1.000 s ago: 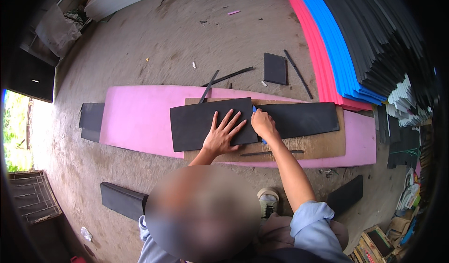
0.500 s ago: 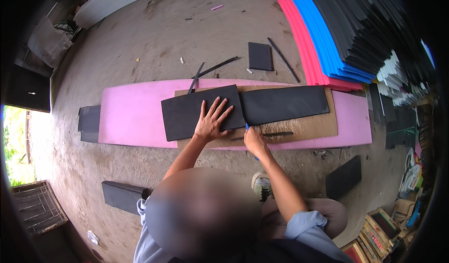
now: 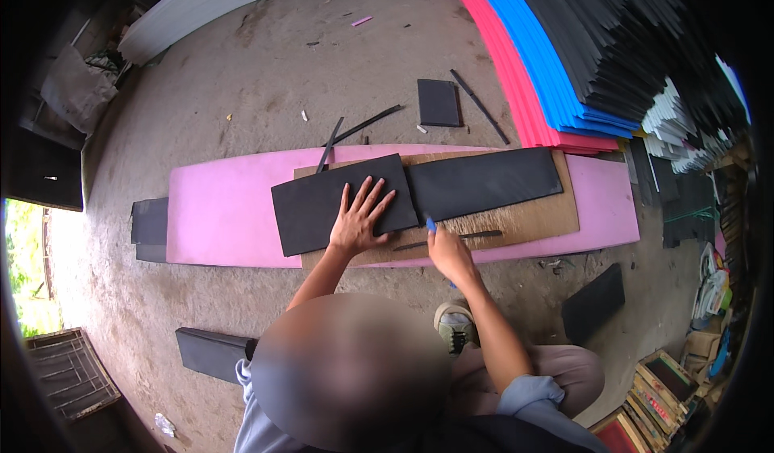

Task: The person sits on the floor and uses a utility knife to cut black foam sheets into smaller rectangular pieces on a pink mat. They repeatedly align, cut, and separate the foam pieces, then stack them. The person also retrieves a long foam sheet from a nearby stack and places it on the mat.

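My left hand [image 3: 360, 218] lies flat with spread fingers on a black foam sheet [image 3: 306, 211], pressing its right half. That sheet overlaps the left end of a longer black foam strip [image 3: 488, 180]. In my right hand [image 3: 450, 253] is a blue utility knife [image 3: 431, 225], gripped in a closed fist just below the sheet's lower right corner. Its blade is too small to make out. Under the foam is a worn brown cardboard sheet [image 3: 556, 219], laid on a long pink foam sheet [image 3: 226, 203]. A thin black offcut [image 3: 476, 235] lies on the cardboard, beside my right hand.
Black offcut strips [image 3: 367, 122] and a small black foam block [image 3: 439, 102] lie on the concrete floor beyond. Stacked red, blue and black foam sheets [image 3: 528, 50] stand at the far right. Black foam pieces [image 3: 211, 352] flank me; wooden frames [image 3: 657, 388] stand at lower right.
My right hand has drawn the knife slightly toward me, away from the sheet's right edge. The left hand stays pressed on the foam. The whole view has shifted a little.
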`<state>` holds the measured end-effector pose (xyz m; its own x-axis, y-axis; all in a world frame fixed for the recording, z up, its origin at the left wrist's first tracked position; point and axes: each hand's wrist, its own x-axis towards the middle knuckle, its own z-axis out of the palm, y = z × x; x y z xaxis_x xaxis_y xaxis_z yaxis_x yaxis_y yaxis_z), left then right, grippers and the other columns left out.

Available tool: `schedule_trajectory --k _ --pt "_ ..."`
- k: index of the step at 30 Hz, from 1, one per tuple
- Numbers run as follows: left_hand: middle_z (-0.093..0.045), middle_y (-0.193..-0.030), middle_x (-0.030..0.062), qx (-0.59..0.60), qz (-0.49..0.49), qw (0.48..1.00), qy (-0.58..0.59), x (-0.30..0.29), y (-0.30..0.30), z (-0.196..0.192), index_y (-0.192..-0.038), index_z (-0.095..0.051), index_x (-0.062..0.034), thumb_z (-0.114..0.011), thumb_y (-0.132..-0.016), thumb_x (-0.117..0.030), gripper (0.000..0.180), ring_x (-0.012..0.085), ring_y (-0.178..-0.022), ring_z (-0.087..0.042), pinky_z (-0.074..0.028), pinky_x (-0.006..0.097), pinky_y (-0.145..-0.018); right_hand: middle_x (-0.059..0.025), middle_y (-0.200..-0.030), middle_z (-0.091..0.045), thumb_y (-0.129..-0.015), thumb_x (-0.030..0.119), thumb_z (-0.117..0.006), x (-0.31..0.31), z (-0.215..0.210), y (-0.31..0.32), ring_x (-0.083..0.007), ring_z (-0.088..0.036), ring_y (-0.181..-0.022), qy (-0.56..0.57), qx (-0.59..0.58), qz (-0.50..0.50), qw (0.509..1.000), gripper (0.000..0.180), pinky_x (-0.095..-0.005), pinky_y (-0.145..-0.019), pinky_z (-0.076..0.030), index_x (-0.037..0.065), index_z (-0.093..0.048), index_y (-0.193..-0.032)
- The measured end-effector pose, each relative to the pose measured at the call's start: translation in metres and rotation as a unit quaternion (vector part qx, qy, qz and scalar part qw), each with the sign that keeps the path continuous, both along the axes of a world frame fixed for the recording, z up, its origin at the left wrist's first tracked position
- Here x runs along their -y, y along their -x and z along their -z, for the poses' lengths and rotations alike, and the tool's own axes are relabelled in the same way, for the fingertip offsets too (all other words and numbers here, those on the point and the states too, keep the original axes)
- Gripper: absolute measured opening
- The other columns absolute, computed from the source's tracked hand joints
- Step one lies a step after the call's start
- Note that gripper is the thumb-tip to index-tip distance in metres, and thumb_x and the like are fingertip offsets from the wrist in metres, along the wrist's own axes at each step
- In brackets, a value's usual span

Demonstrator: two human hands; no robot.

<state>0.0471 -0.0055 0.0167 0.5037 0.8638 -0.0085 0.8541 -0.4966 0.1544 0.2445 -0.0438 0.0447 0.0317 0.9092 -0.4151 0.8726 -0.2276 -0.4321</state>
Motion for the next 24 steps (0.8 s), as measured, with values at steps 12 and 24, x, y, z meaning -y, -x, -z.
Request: schedule_trajectory --k 12,24 --pt "-0.015 -0.142 0.0035 0.012 0.006 1.000 0.012 -0.005 -0.001 -0.001 -0.136 -0.017 -0.0261 -0.058 -0.067 -0.052 0.085 0.0239 -0.132 -0.010 -0.006 0.053 -0.104 -0.0230 -0.079 -0.061 -0.082 0.014 -0.042 -0.100 0.035 0.042 -0.0359 -0.061 -0.079 -0.084 0.035 -0.013 0.996 0.021 -0.0427 -0.066 -0.051 -0.002 -0.055 -0.086" --pt "-0.015 -0.142 0.0035 -0.006 -0.005 1.000 0.009 -0.001 -0.003 -0.001 -0.136 -0.018 -0.0265 -0.060 -0.066 -0.051 0.085 0.0231 -0.132 -0.010 -0.006 0.057 -0.102 -0.0236 -0.081 -0.060 -0.083 0.019 -0.043 -0.015 0.037 0.021 -0.0373 -0.060 -0.080 -0.022 -0.002 -0.003 1.000 0.026 -0.0450 -0.070 -0.049 -0.003 -0.057 -0.083"
